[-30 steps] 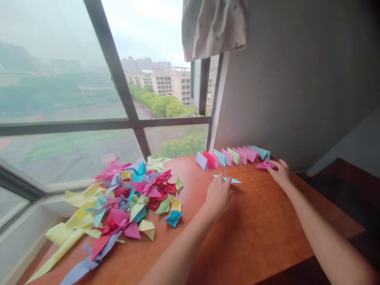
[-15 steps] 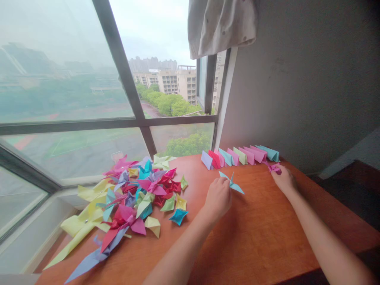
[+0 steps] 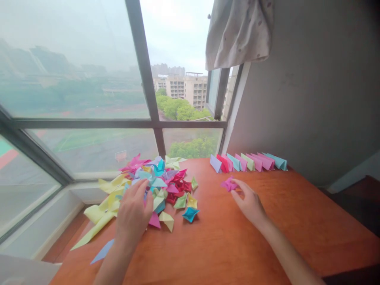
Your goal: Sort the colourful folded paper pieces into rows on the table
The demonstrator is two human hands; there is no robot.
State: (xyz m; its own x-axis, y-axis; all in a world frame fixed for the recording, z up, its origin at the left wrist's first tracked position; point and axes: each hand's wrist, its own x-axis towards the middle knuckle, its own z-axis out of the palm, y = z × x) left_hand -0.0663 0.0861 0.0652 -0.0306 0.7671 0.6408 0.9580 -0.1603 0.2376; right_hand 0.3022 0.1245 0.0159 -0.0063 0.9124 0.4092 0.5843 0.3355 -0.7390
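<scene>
My left hand [image 3: 135,209] hovers over the left side of the paper pile, fingers curved and apart. Just beyond its fingertips a light blue origami crane [image 3: 156,181] rests on top of the pile; no grip on it is visible. My right hand [image 3: 251,204] pinches a small pink folded paper piece [image 3: 228,184] by its right side, over the middle of the table. The hand covers part of the pile, which holds several colourful origami pieces, among them a blue folded star [image 3: 190,214] at its right edge.
Behind my right hand, a row of folded paper pieces [image 3: 249,162] stands along the back of the wooden table [image 3: 213,245]. Large yellow pinwheel-like folds [image 3: 102,209] lie at the left by the window frame [image 3: 118,124]. A grey wall [image 3: 311,111] borders the right.
My left hand has carried the light blue crane left to the pile and its fingers have loosened. My right hand has brought the pink piece left from beside the row. The view has shifted.
</scene>
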